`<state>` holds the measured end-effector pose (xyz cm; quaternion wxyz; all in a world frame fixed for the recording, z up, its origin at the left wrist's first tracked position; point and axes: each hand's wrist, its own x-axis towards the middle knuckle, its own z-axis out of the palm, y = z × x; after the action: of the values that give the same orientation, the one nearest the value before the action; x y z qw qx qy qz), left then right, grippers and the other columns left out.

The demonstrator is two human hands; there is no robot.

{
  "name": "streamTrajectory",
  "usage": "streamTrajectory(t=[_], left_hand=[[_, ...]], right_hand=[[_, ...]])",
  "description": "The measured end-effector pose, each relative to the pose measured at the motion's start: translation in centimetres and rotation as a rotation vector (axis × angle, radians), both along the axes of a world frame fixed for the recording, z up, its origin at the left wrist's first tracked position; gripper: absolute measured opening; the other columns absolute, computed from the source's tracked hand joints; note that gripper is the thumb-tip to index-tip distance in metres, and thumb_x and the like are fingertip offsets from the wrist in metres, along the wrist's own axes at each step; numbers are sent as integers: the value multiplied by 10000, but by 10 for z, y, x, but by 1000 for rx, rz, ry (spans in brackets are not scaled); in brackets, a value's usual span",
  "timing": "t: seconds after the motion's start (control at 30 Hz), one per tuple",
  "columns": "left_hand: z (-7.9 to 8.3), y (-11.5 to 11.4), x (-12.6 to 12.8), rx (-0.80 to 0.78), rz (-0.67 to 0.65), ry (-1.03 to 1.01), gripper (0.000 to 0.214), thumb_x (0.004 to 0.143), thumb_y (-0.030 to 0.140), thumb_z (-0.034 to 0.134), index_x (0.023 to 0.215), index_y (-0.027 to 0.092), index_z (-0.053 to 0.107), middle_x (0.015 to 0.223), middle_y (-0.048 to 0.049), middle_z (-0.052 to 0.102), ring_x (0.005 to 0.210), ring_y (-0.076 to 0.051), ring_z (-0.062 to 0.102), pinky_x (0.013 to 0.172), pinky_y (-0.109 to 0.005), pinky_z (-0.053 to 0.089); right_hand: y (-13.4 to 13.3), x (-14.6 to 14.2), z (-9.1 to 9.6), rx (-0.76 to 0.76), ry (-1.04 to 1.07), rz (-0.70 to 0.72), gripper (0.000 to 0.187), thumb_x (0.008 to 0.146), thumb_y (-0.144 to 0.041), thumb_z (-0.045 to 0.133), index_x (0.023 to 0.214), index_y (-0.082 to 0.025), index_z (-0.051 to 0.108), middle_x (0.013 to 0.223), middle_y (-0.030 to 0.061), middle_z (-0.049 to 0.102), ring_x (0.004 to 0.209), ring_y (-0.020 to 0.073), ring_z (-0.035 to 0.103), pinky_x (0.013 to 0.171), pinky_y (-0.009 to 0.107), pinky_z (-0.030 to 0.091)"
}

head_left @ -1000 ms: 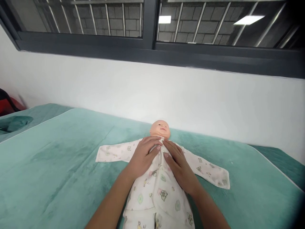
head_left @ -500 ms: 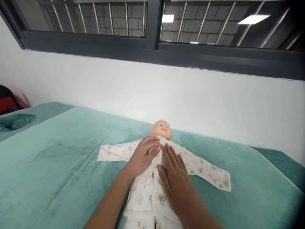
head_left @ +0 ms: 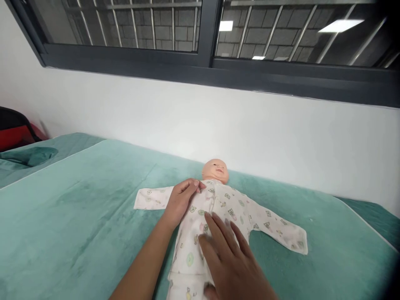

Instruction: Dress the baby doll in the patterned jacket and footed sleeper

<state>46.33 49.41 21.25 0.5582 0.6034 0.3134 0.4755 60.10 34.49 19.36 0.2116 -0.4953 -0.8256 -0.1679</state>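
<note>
A baby doll lies on its back, arms stretched out to both sides, in a white printed baby shirt and matching trousers. My left hand rests at the doll's shoulder on the left of the view. Its fingers are curled together near the collar, and whatever lies under them is hidden. Over the lower front of the shirt is my right hand, open, fingers apart and slightly blurred, holding nothing. Most of the trousers is out of view or behind this hand.
A green plush cover lies under the doll, with a dark opening at the far left. Behind it rises a white wall below a dark-framed window with metal bars. A red and black object stands at the left edge.
My right hand has moved down from the chest, its fingers spreading. My left hand has moved outward to the shoulder and curled. The shirt front, with buttons showing before, now lies closed and smoother.
</note>
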Motion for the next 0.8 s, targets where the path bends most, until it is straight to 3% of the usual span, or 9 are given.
streamTrajectory(t=[0.1,0.2,0.3,0.4,0.53,0.6,0.7,0.8], left_hand=[[-5,3,0,-28,46,-45,335,922,429,529,696,183,550,872,-28,649,901,-179,579,842,-288,426],[-7,5,0,-21,63,-34,336,906,430,550,679,183,554,800,-19,610,845,-170,561,802,-277,424],[-8,6,-1,-26,62,-26,336,908,433,547,687,181,562,795,-14,601,819,-158,546,781,-268,417],[-8,6,-1,-53,67,-43,339,910,438,545,692,179,565,797,-10,593,804,-148,531,766,-258,411],[-9,7,-2,-71,59,-77,330,912,430,547,706,175,582,799,-13,587,805,-141,517,760,-251,407],[-9,7,-1,-75,53,-85,327,911,425,551,704,173,584,797,-13,586,805,-140,519,763,-252,408],[-9,8,-2,-70,64,-71,331,909,425,551,697,174,584,789,-14,587,802,-145,527,765,-258,417],[-8,6,-3,-53,85,-35,345,912,437,543,691,176,584,765,-11,588,768,-145,527,749,-266,428]], right_hand=[[8,-13,-3,14,82,-89,225,796,-114,528,962,-217,640,1489,119,458,1432,366,328,1058,603,435],[10,-16,-3,35,89,-42,155,803,-100,501,729,-204,589,1433,94,521,1445,373,294,1043,606,449],[7,-10,2,28,77,63,199,803,-95,494,648,-200,561,1310,73,620,1393,359,395,1019,559,491],[5,-6,5,35,105,172,248,789,-59,470,619,-214,562,1131,46,702,1291,277,530,1046,481,497],[9,-11,-14,18,196,246,278,798,-58,453,704,-245,635,1046,26,733,1134,177,645,1083,380,484],[9,-17,-34,37,286,169,304,794,-71,454,843,-255,691,1066,30,740,1102,194,668,1044,380,518],[0,-23,-58,-40,376,-14,442,809,-137,470,1185,-270,660,1130,28,728,1029,231,704,847,366,618],[-17,-20,-51,-241,402,-97,547,855,-191,495,1388,-311,516,1260,-4,667,1028,209,706,640,276,629]])
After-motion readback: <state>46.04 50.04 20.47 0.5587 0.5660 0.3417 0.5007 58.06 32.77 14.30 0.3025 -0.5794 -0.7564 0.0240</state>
